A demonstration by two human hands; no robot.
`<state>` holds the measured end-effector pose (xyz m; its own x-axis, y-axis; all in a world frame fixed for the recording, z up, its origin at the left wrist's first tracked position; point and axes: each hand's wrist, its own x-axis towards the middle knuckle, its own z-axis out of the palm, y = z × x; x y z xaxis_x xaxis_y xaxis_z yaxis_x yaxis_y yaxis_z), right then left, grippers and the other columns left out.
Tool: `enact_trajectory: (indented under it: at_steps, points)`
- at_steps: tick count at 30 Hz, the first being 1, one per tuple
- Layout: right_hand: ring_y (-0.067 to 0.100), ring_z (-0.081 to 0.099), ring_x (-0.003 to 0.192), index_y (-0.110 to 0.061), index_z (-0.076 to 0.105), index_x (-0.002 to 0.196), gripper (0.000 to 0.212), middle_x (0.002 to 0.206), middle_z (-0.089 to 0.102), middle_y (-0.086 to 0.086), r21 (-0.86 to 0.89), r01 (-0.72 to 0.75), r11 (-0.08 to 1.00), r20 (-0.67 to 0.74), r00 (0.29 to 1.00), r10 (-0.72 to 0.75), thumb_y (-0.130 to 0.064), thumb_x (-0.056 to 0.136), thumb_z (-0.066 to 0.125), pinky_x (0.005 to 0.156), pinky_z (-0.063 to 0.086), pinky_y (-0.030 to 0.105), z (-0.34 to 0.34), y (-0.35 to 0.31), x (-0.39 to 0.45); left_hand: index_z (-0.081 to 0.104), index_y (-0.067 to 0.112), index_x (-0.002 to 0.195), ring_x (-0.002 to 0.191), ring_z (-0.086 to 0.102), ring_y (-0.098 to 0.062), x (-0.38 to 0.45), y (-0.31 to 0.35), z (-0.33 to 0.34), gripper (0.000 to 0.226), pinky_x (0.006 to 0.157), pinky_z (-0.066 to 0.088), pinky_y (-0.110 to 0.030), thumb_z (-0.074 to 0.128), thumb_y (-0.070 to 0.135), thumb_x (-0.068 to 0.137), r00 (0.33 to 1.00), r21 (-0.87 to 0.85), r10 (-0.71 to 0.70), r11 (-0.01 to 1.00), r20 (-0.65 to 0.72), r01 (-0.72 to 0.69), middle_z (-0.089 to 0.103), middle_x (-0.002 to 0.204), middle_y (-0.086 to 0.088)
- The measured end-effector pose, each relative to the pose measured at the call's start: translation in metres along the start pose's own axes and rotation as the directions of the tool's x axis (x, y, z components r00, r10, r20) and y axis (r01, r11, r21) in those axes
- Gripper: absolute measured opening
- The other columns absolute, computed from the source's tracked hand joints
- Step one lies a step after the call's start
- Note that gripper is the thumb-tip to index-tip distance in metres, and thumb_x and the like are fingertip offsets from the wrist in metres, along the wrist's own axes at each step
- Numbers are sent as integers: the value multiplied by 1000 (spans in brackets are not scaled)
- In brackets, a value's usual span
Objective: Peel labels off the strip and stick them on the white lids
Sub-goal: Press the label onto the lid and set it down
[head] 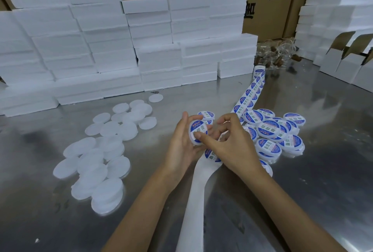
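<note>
My left hand (pixel 182 146) holds a white lid (pixel 196 131) upright, tilted toward me, with a blue and white label on its face. My right hand (pixel 228 142) presses its thumb on that label while its other fingers curl loosely above. The label strip (pixel 249 95) runs from a roll (pixel 259 71) at the back, under my hands, and its bare backing paper (pixel 196 197) trails toward me. Plain white lids (pixel 105 150) lie scattered at the left. Labelled lids (pixel 276 132) are heaped at the right.
Stacks of white foam blocks (pixel 113 37) wall off the back and left of the shiny metal table (pixel 323 181). Brown cartons stand behind them. Open white boxes (pixel 347 63) sit at the far right, with glass vials (pixel 280 55) beside the roll.
</note>
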<state>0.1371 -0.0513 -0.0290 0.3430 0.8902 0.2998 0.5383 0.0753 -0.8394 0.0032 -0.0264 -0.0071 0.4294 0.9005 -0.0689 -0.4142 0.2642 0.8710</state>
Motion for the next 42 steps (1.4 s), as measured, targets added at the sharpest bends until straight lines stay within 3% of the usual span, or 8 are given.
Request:
enact_trajectory:
  at_steps: [6, 12, 16, 21, 24, 31, 35, 42]
  points:
    - [0, 54, 66, -45, 42, 80, 40, 75, 55, -27, -161, 180, 970, 34, 984, -177, -84, 74, 45, 56, 40, 25, 8, 3, -6, 52, 6, 130, 96, 71, -25, 1, -1, -2, 56, 100, 50, -42, 32, 50, 102, 999, -19, 13, 1000, 42, -12, 70, 116, -16]
    - [0, 58, 65, -42, 49, 97, 15, 63, 55, -21, -124, 258, 958, 27, 966, -256, -56, 95, 44, 55, 41, 19, 6, 6, -4, 74, 11, 105, 108, 69, -29, 1, -4, -7, 53, 102, 48, -43, 43, 52, 93, 996, -85, 4, 996, 87, 4, 70, 119, -16]
    - [6, 62, 74, -29, 61, 110, 22, 79, 66, -13, -125, 259, 958, -22, 964, -263, -36, 104, 41, 66, 52, 35, 6, 7, -4, 65, 9, 110, 104, 70, -26, 1, -5, -5, 51, 89, 53, -38, 43, 51, 93, 997, -87, 19, 996, 77, -13, 72, 115, -14]
    - [-1, 51, 58, -58, 36, 77, 18, 61, 52, -18, -242, 254, 936, -20, 964, -266, -73, 87, 40, 51, 33, 24, 6, 4, -7, 63, 7, 115, 102, 69, -25, 0, -4, -3, 53, 89, 54, -37, 34, 49, 101, 997, -42, 16, 999, 70, -14, 71, 116, -14]
    - [-4, 44, 52, -52, 34, 74, 31, 55, 46, -20, -279, 228, 933, -51, 966, -252, -81, 79, 44, 51, 24, 17, 7, 2, -7, 58, 7, 123, 104, 67, -28, 1, -3, -4, 53, 88, 56, -37, 32, 49, 102, 997, -33, -2, 999, 78, 4, 68, 124, -16]
    - [6, 59, 63, -39, 50, 88, 24, 60, 60, -13, -230, 247, 941, -69, 961, -269, -58, 97, 39, 57, 48, 33, 7, 4, -6, 60, 5, 123, 118, 60, -34, 0, -1, -5, 44, 104, 46, -46, 47, 34, 94, 993, -81, -5, 997, 121, 15, 61, 135, -21]
    - [12, 65, 72, -28, 63, 101, 28, 74, 70, -6, -201, 229, 953, -83, 965, -249, -42, 103, 39, 65, 53, 40, 8, 7, -5, 60, 11, 122, 95, 71, -25, 3, -5, -4, 31, 71, 58, -33, 43, 0, 98, 996, 124, 23, 992, 86, -34, 70, 115, -13]
    - [9, 58, 62, -29, 42, 81, 35, 64, 57, -8, -143, 216, 966, -6, 976, -219, -57, 100, 31, 58, 47, 37, 8, 10, -6, 75, 14, 106, 93, 75, -25, -2, -3, -9, 24, 70, 62, -33, 74, 2, 86, 958, 364, 273, 904, -81, -227, 77, 103, -6]
